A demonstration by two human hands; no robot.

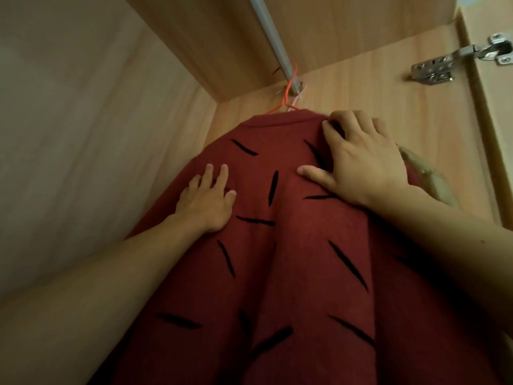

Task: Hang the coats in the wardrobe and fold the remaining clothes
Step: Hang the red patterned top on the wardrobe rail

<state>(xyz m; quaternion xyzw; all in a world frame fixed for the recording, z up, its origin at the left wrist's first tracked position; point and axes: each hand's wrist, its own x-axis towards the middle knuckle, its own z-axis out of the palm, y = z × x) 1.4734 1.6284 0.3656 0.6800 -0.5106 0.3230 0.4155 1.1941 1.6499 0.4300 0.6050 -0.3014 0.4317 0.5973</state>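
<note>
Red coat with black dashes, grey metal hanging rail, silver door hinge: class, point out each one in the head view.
Red coat with black dashes [291, 259]: head view, middle of the fabric.
Grey metal hanging rail [273, 41]: head view, mid-length of the bar.
Silver door hinge [460, 61]: head view, the hinge arm.

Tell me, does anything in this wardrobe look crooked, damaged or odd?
Nothing stands out. The red coat hangs from an orange hanger on the metal rail, and the left hand and right hand rest flat on it. The door hinge looks intact.

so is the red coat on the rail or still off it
On it: the red coat hangs from an orange hanger hooked over the rail; both hands rest on it.
</note>
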